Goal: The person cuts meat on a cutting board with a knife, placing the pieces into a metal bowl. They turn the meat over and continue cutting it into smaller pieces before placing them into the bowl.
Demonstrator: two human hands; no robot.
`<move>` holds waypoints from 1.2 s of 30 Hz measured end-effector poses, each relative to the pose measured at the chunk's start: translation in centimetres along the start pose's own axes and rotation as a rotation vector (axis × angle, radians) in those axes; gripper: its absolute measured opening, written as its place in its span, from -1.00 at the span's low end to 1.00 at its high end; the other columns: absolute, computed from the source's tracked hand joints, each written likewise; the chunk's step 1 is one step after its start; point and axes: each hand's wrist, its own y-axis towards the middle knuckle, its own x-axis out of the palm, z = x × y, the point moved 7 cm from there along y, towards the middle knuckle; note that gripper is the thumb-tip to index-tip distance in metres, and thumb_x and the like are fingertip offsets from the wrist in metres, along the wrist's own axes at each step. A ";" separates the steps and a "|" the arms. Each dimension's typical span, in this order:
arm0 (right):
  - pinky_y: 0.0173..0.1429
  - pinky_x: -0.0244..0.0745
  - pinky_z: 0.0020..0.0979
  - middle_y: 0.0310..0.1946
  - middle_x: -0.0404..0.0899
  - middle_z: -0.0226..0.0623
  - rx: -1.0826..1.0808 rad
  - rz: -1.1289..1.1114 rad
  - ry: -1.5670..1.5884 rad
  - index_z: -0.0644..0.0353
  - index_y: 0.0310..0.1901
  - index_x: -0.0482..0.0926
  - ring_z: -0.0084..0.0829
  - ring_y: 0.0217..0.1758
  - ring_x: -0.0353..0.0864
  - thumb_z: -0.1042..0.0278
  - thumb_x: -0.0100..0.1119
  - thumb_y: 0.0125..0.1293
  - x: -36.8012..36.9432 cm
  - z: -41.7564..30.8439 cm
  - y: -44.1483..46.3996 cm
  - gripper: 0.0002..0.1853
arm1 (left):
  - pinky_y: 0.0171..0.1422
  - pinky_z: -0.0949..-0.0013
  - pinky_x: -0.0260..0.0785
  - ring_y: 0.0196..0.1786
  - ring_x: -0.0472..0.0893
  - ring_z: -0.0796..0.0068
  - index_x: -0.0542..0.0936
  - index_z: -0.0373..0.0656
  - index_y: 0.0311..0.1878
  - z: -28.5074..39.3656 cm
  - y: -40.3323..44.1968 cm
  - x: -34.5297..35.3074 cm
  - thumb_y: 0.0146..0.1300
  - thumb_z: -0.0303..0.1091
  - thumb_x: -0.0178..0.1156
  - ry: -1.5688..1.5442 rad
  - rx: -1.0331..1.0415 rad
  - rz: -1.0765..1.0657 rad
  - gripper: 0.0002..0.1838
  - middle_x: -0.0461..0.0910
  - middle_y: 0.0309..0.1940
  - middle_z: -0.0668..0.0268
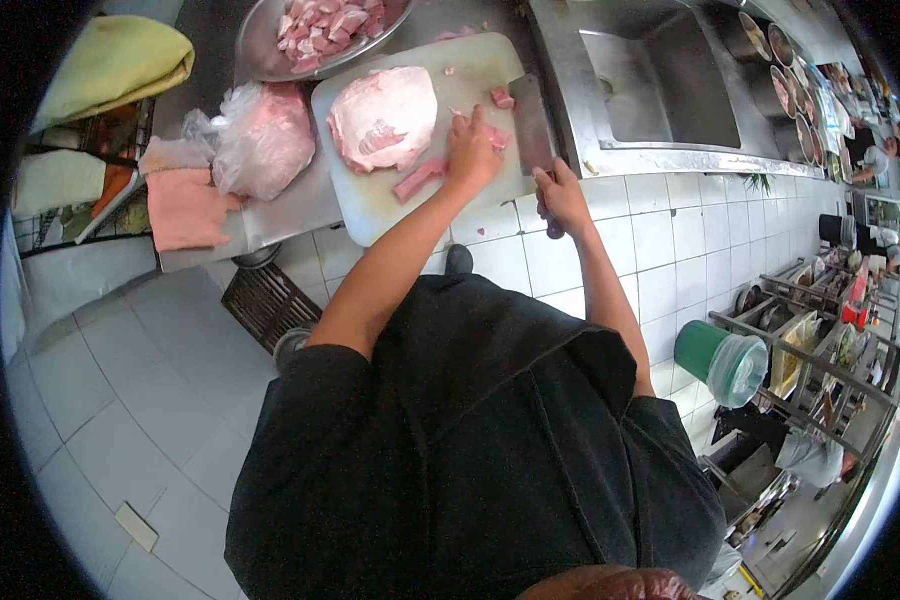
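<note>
1. From where I stand, a thick white slab of meat with pink edges lies on the worn white cutting board, left of the person's left hand.
2. The left hand is spread low, fingers bent down onto small pink meat pieces; whether it grips or merely steadies them, I can't tell. A long pink meat strip lies by its wrist.
3. The right hand is wrapped round the dark handle of a broad grey steel cleaver, its blade at the board's right side, near a loose pink cube.
4. My worry is the left fingertips: they sit near the blade, and moist meat slipping under them could bring skin to the edge.
5. The board's near corner seems to overhang the steel counter; heavy pressure there might tip it.
6. Cubes fill the round steel bowl behind; a knock could spill them.
7. I can read no brand, label or writing anywhere.
</note>
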 end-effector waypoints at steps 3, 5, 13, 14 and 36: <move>-0.65 0.36 -0.36 -0.61 0.43 -0.30 0.038 -0.079 -0.005 0.29 -0.19 0.38 -0.45 -0.71 0.46 0.27 0.09 0.48 0.0 -0.3 -1.2 -0.76 | 0.33 0.02 0.29 0.21 0.40 -0.09 0.20 -0.23 0.50 -0.9 2.8 1.6 -0.09 -0.25 0.53 -0.031 -0.006 0.035 0.06 0.41 0.15 -0.09; -0.65 0.36 -0.39 -0.60 0.42 -0.33 0.080 -0.127 0.040 0.28 -0.17 0.37 -0.48 -0.71 0.44 0.28 0.09 0.48 0.3 -0.2 -2.1 -0.78 | 0.33 0.03 0.30 0.21 0.40 -0.06 0.17 -0.20 0.52 -0.2 4.8 0.8 -0.16 -0.19 0.59 -0.058 0.035 -0.066 0.15 0.43 0.15 -0.07; -0.63 0.39 -0.42 -0.59 0.41 -0.38 0.160 -0.181 0.263 0.26 -0.11 0.38 -0.52 -0.71 0.41 0.27 0.07 0.52 3.1 -0.9 -4.9 -0.79 | 0.37 0.06 0.33 0.25 0.43 -0.03 0.54 -0.23 0.15 -0.7 5.5 2.1 0.05 -0.35 0.29 -0.068 -0.024 -0.269 -0.47 0.59 0.08 0.05; -0.63 0.39 -0.42 -0.59 0.41 -0.38 0.161 -0.189 0.301 0.26 -0.10 0.38 -0.52 -0.71 0.41 0.27 0.07 0.52 3.6 -1.6 -5.2 -0.79 | 0.38 0.08 0.33 0.26 0.43 -0.04 0.54 -0.23 0.16 -1.4 5.4 2.4 0.07 -0.36 0.26 -0.071 -0.025 -0.276 -0.48 0.58 0.09 0.02; -0.54 0.43 -0.33 -0.53 0.50 -0.27 -0.159 0.101 -0.086 0.32 -0.18 0.45 -0.45 -0.59 0.55 0.24 0.14 0.44 6.1 -12.8 -3.7 -0.74 | 0.24 0.09 0.42 0.08 0.60 -0.05 0.65 -0.29 0.02 -2.1 0.6 -15.1 0.08 -0.39 0.38 -0.207 0.118 -0.153 -0.59 0.63 -0.01 -0.01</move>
